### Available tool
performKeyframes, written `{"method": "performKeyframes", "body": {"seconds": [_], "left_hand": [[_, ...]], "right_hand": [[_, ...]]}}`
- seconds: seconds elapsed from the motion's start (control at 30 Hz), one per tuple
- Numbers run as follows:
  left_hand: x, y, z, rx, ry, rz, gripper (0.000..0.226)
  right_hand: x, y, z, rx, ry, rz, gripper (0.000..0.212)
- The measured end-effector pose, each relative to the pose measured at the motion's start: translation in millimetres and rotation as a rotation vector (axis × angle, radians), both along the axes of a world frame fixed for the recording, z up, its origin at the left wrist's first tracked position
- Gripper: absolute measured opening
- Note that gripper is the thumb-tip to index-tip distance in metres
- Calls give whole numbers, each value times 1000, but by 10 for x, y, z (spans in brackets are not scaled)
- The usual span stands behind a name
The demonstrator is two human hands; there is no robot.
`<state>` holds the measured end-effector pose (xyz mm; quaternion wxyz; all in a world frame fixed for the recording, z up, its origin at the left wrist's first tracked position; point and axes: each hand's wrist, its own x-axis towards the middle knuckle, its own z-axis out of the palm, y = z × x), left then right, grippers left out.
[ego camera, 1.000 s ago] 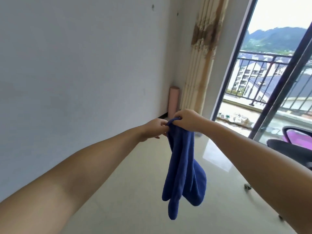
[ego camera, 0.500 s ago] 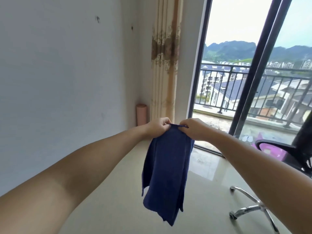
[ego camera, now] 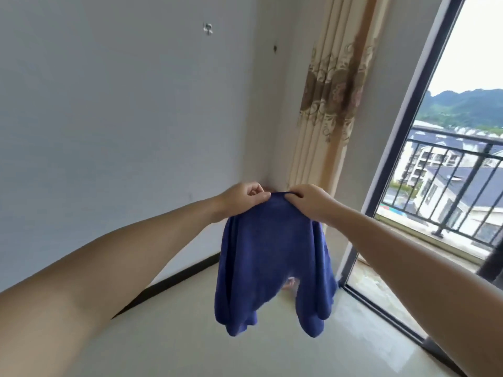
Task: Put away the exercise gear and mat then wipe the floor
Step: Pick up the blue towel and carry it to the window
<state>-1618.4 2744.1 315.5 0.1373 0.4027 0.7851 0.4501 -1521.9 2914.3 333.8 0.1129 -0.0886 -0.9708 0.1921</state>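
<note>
left hand (ego camera: 242,197) and right hand (ego camera: 307,200) pinch the blue cloth's (ego camera: 272,257) top edge; it hangs above the floor (ego camera: 168,336)

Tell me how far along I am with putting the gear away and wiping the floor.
Done, it seems: no mat or gear lies on the stretch of floor in view, though a pinkish thing in the corner is mostly hidden behind the cloth. In hand: your left hand and right hand pinch the top edge of a blue cloth, which hangs clear of the floor. Left: the wiping itself.
</note>
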Motion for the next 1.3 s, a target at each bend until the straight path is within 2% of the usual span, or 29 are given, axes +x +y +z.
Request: {"method": "performKeyframes", "body": {"seconds": [0.2, 0.33, 0.53, 0.77, 1.0, 1.3], "left_hand": [[-1085, 465, 22, -87, 211, 88, 33], [-2032, 693, 198, -119, 318, 132, 34], [-3336, 902, 965, -101, 454, 209, 33], [-4564, 1007, 1542, -160, 643, 306, 44], [-5824, 1362, 2174, -218, 796, 441, 42], [-7276, 1617, 3235, -129, 1026, 652, 40]], "right_hand": [[-1167, 549, -80, 199, 63, 35, 35], [-2113, 842, 133, 72, 143, 171, 23], [-3465, 1115, 785, 35, 295, 280, 16], [-4935, 1359, 1336, 269, 344, 315, 29], [-6350, 1769, 2001, 513, 479, 292, 33], [-8041, 2101, 3133, 683, 783, 409, 31]]}}
